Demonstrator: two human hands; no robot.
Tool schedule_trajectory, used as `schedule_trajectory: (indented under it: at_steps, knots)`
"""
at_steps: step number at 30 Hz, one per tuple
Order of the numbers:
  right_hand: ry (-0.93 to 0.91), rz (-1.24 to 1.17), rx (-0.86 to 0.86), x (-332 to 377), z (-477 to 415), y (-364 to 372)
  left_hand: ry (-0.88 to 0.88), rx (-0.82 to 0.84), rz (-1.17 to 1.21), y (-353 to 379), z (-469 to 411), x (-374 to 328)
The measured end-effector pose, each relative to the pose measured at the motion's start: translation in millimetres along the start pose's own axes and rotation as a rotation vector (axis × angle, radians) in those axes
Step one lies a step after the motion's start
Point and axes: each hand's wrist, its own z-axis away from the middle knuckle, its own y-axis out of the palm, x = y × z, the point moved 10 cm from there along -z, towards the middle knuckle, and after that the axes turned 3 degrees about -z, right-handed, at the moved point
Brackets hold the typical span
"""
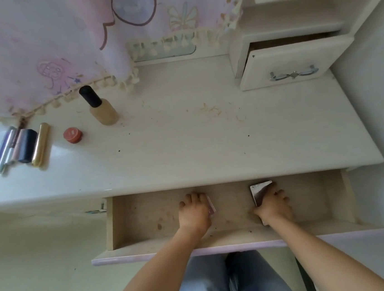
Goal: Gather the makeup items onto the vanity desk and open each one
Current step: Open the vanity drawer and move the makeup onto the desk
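Head view: in the open drawer (116,222) below the tabletop (186,150), the left hand (194,212) curls over a pink case (212,207). Most of the case is hidden under the fingers, so its shape is unclear. The right hand (274,205) grips a dark case (259,194) that is flat with a silvery face. The palm covers its near end, and its long axis runs from the drawer's front to its back. Beyond the drawer's back left corner, a beige bottle (103,110) with a black cap and a red jar (73,135) stand on the tabletop. Further left, tubes (18,147) lie side by side, pointing roughly away from the drawer.
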Motion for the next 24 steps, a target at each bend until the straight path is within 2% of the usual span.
schedule_trajectory:
  at_steps: [5,15,20,24]
  knots:
    - [-0.050,-0.046,0.045,-6,14,-9,0.026,-0.014,0.000,-17,21,0]
    - [-0.288,0.002,0.054,-1,68,-63,-0.069,-0.134,0.090,-60,78,29]
    - [-0.485,0.062,0.105,11,97,-88,-0.031,-0.270,0.155,-89,110,26]
    - [-0.590,-0.057,0.026,32,112,-119,-0.028,-0.387,0.201,-124,122,30]
